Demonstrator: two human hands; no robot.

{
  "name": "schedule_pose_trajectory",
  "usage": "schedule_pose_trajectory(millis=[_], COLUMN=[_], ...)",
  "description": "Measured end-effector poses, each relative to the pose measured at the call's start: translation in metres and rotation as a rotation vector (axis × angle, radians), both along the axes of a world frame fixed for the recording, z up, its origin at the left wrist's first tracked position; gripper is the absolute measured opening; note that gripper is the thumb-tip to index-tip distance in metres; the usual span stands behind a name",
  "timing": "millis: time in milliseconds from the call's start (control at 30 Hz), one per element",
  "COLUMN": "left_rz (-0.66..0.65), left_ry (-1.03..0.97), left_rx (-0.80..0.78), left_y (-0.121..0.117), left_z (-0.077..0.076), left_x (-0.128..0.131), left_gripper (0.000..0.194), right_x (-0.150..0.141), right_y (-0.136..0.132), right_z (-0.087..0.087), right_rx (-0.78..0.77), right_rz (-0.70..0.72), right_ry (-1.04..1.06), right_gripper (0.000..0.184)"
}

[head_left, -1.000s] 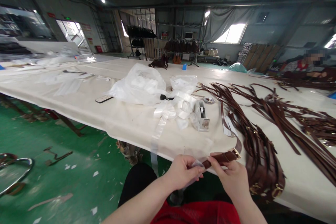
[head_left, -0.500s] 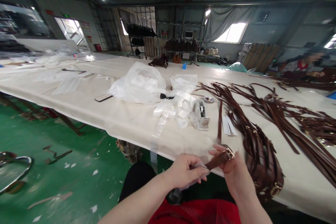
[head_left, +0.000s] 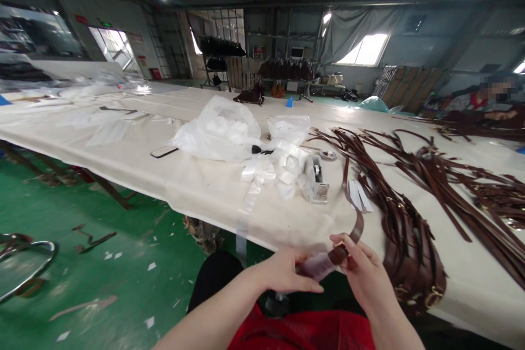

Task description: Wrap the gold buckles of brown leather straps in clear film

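A brown leather strap (head_left: 356, 228) runs from the table edge into my hands. My right hand (head_left: 363, 265) pinches it near its buckle end, and the buckle is mostly covered by the fingers. My left hand (head_left: 287, 270) is around a pale, see-through wrapping (head_left: 318, 267) that covers part of the strap's end. To the right lies a bundle of brown leather straps (head_left: 404, 240) with gold-coloured buckles, its near end by the table edge.
A tape dispenser (head_left: 318, 183), clear plastic bags (head_left: 221, 128), white paper strips (head_left: 360, 197) and a phone-like flat object (head_left: 163, 152) are on the table (head_left: 205, 191). More straps (head_left: 443, 186) lie to the right. A co-worker (head_left: 484, 101) sits at the far right.
My right hand has shifted its grip over the buckle, which showed before. More of the pale wrapping shows on the strap, and the strap now bends beside the hand.
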State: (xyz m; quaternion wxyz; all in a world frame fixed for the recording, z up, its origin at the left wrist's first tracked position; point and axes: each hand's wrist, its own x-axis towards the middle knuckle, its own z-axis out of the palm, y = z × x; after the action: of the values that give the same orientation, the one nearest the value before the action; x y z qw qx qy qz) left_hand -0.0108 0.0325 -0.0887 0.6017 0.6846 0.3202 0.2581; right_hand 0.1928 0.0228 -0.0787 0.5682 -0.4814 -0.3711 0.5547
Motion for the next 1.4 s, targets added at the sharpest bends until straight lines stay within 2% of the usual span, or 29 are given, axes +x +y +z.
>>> schedule_pose_trajectory(millis=[100,200,367,500,633,767,867,933,1000,1067,1133,1233,1267,1333,1400], left_rz=[-0.04,-0.043,-0.051,-0.027,-0.009,-0.041,-0.045,-0.067,-0.07,-0.013,0.059,0.079,0.063,0.023,-0.004], left_ry=[0.081,0.076,0.051,0.077,0.108,0.101,0.018,-0.047,-0.076,-0.075,-0.071,-0.072,-0.065,-0.024,0.02], left_rx=[-0.03,-0.057,-0.005,0.074,0.05,0.003,-0.076,-0.143,-0.188,-0.164,-0.118,-0.063,-0.064,-0.081,-0.078], left_y=[0.002,0.001,0.002,0.002,0.003,0.004,0.002,0.0,-0.002,-0.002,-0.002,-0.003,-0.004,-0.006,-0.007], left_z=[-0.008,-0.011,-0.008,-0.007,-0.008,-0.005,-0.001,0.001,0.0,-0.004,-0.008,-0.009,-0.009,-0.009,-0.013], left_x=[-0.005,-0.003,0.001,0.001,-0.001,-0.001,0.002,0.005,0.009,0.013,0.016,0.017,0.017,0.018,0.019], left_gripper=[0.039,0.04,0.04,0.04,0.042,0.042,0.046,0.049,0.053,0.057,0.058,0.062,0.064,0.068,0.074], right_x=[0.007,0.01,0.008,0.007,0.003,0.002,0.002,0.003,0.0,-0.005,-0.013,-0.02,-0.018,-0.008,0.006], right_y=[0.001,0.001,0.0,-0.002,-0.004,-0.003,0.002,0.005,0.005,0.0,-0.006,-0.01,-0.006,0.006,0.02], right_z=[-0.002,-0.004,-0.002,-0.002,-0.007,-0.009,-0.007,-0.006,-0.006,-0.008,-0.013,-0.022,-0.024,-0.021,-0.01], right_rx=[-0.003,-0.025,-0.122,-0.217,-0.192,-0.163,-0.127,-0.093,-0.022,0.094,0.181,0.149,0.115,0.081,0.112], right_rz=[0.027,0.04,0.093,0.189,0.26,0.261,0.178,0.094,0.033,0.021,0.074,0.216,0.218,0.097,-0.124], right_ry=[0.055,0.087,0.175,0.228,0.223,0.146,0.114,-0.014,-0.22,-0.384,-0.44,-0.368,-0.296,-0.097,0.062], right_gripper=[0.022,0.022,0.025,0.025,0.025,0.034,0.045,0.05,0.048,0.045,0.045,0.046,0.046,0.047,0.046])
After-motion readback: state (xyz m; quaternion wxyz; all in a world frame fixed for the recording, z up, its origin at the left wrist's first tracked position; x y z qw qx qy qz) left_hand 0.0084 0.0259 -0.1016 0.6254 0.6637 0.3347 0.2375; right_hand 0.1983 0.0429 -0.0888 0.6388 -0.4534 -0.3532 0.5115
